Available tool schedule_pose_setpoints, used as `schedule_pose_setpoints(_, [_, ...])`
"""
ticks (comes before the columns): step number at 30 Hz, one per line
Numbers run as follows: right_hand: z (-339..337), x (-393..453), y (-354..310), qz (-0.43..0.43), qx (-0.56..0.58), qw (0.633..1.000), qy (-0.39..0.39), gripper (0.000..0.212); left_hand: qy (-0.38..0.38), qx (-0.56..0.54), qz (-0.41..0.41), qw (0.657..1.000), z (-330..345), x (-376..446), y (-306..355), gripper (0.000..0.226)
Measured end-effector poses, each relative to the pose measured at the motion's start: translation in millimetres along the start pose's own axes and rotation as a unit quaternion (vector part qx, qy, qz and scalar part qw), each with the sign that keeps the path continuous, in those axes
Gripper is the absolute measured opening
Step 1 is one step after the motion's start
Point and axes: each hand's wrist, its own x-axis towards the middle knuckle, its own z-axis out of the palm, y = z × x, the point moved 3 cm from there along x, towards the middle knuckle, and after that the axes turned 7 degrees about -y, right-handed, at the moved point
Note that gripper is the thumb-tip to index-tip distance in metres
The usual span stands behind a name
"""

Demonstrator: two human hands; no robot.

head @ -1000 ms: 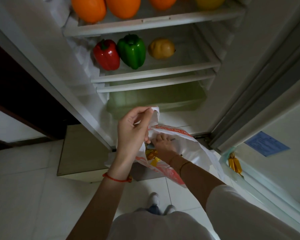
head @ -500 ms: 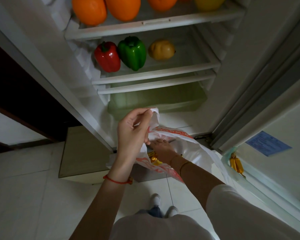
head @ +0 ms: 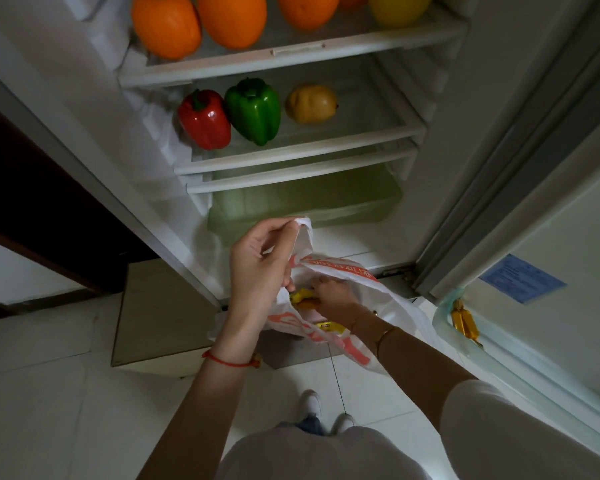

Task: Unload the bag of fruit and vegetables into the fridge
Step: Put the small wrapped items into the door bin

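My left hand (head: 257, 271) pinches the handle of a white plastic bag with orange print (head: 357, 341) and holds it up in front of the open fridge. Inside the bag's mouth, my right hand (head: 333, 297) grips a yellow-orange item (head: 303, 296); what it is cannot be told. Another yellow piece (head: 329, 327) shows lower in the bag. On the middle shelf (head: 298, 154) stand a red pepper (head: 205, 119), a green pepper (head: 253, 110) and a yellowish fruit (head: 310, 103). Several oranges (head: 167, 24) and a yellow fruit (head: 399, 8) lie on the upper shelf.
A pale green crisper drawer (head: 305, 202) sits under the lowest shelf. The fridge door (head: 551, 271) stands open at the right, with gold-wrapped items (head: 465, 322) in its bottom rack. A low cabinet (head: 160, 313) stands left of the fridge on the tiled floor.
My right hand has come up slightly inside the bag, and the yellow-orange item now shows at its fingertips. My left hand keeps holding the handle up.
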Motion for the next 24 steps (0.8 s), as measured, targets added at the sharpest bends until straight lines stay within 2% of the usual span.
schedule_pose_setpoints(3, [-10.0,-14.5,7.2,0.025,0.121,0.992,0.037,0.066,-0.010,0.001,-0.006,1.000,4.2,0.1,-1.9,0.012])
schedule_pose_setpoints(5, [-18.8,-25.6,11.6,0.014,0.191,0.979,0.071,0.068,-0.015,-0.003,-0.006,1.000,7.6,-0.6,-2.2,0.011])
schedule_pose_setpoints(9, [-35.8,-49.8,14.8,0.006,0.242,0.962,0.122,0.054,-0.029,-0.008,-0.005,1.000,14.0,-1.9,1.0,0.013])
schedule_pose_setpoints(17, [-63.1,-107.9,22.8,0.032,0.384,0.914,0.130,0.044,-0.052,-0.001,0.002,0.999,26.5,-7.1,2.9,0.012])
schedule_pose_setpoints(21, [-68.7,-133.2,27.3,0.048,0.413,0.898,0.145,0.034,-0.062,0.001,0.003,0.998,33.5,-7.8,2.6,0.009])
schedule_pose_setpoints(24, [-75.5,-153.5,33.2,0.056,0.452,0.878,0.149,0.036,-0.060,-0.012,0.004,0.998,40.5,-6.7,2.6,0.011])
